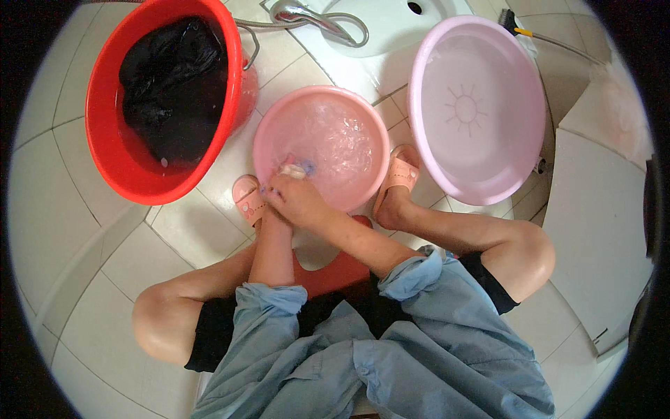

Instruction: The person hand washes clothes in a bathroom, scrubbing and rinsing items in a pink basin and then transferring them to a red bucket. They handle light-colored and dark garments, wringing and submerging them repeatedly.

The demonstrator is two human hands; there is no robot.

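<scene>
A round pink plastic basin with rippling water stands between my feet. At its near left rim my two hands meet. My right hand lies uppermost, over a small wet cloth with white, blue and reddish parts at the water's edge. Mostly covered by it, my left hand shows only in part, so its fingers and what they touch are hidden. Whether the cloth is held by one hand or both cannot be told.
At the left stands a red bucket with black fabric in dark water. A lilac tub of cloudy water stands at the right. Behind are a shower head with its hose, a white squat toilet and a brush. A white cabinet borders the right.
</scene>
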